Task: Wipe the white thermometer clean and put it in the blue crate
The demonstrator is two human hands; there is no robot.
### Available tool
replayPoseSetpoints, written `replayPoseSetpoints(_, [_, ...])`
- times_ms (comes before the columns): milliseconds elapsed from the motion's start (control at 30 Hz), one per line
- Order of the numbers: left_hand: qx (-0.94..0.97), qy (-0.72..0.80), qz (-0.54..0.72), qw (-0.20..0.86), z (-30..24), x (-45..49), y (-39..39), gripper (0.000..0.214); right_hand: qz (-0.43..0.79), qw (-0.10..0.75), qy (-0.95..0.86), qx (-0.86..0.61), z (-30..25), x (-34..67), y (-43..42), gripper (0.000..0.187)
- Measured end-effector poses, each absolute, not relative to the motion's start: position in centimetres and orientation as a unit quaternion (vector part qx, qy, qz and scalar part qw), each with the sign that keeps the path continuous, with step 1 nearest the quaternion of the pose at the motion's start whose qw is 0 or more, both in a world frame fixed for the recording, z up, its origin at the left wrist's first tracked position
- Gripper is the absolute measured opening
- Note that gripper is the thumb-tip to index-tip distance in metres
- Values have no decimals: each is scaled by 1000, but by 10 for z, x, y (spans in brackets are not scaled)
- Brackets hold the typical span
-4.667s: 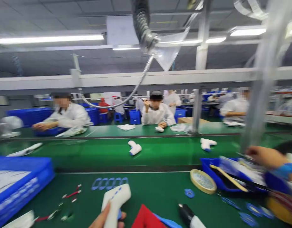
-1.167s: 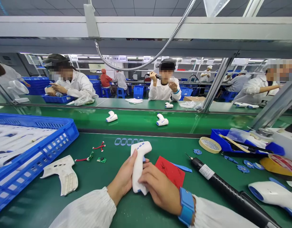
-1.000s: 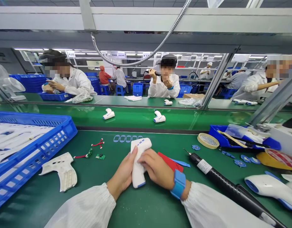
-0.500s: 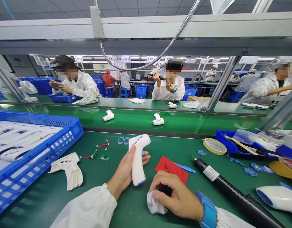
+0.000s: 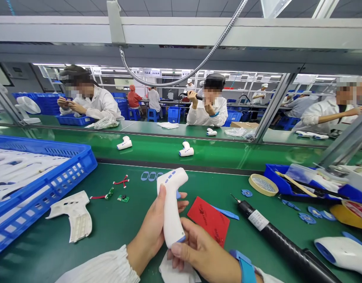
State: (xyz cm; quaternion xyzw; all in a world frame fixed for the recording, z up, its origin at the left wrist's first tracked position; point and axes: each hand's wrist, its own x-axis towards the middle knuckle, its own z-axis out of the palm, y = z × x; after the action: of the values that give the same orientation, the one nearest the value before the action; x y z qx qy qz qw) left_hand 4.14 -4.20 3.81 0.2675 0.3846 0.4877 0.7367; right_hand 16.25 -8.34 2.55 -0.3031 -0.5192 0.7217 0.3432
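My left hand [image 5: 153, 222] is wrapped round the handle of a white gun-shaped thermometer [image 5: 170, 204] with blue buttons, holding it upright above the green bench. At the handle's lower end, the thumb and index finger of my right hand [image 5: 206, 247] close on its blue-edged base. A crumpled white cloth [image 5: 181, 273] lies under the right fingers; whether they also grip it I cannot tell. Behind the right hand is a red sheet [image 5: 209, 220] with a blue strip tool [image 5: 226, 212] partly beneath it. An open white half-shell [image 5: 73, 216] rests left of my hands.
A blue crate [image 5: 89, 157] of white shells stands at left, near small green circuit boards [image 5: 123, 198] and red wires [image 5: 121, 181]. To the right lie a black electric screwdriver [image 5: 275, 232], a screw dish [image 5: 263, 184], a blue tray [image 5: 271, 175] and another white housing [image 5: 342, 251].
My right hand has moved left and up to the thermometer's base, and the cloth has shifted left and spread. On the belt, the white thermometers have moved left.
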Motion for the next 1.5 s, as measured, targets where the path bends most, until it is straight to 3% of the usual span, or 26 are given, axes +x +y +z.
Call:
replayPoseSetpoints(100, [291,392,447,750,37,41,-46,53,695,372,-520,-330,28,160,-85,43])
replayPoseSetpoints(333, [375,342,406,760,40,37,-49,39,648,396,-542,-360,20,162,-81,51])
replayPoseSetpoints(533, [435,307,365,764,36,34,-50,59,637,404,-561,-342,14,163,-80,49])
replayPoseSetpoints(867, [442,236,329,800,38,32,-55,51,654,411,-547,-322,28,167,-85,42])
replayPoseSetpoints(1233, [463,307,352,753,37,38,-57,19,632,401,-555,-364,23,166,-86,38])
replayPoseSetpoints(1367, [474,358,399,699,41,36,-54,16,561,375,-593,-438,34,181,-78,39])
replayPoseSetpoints(1500, [450,373,409,701,44,38,-54,24,519,433,-549,-492,39,195,-68,46])
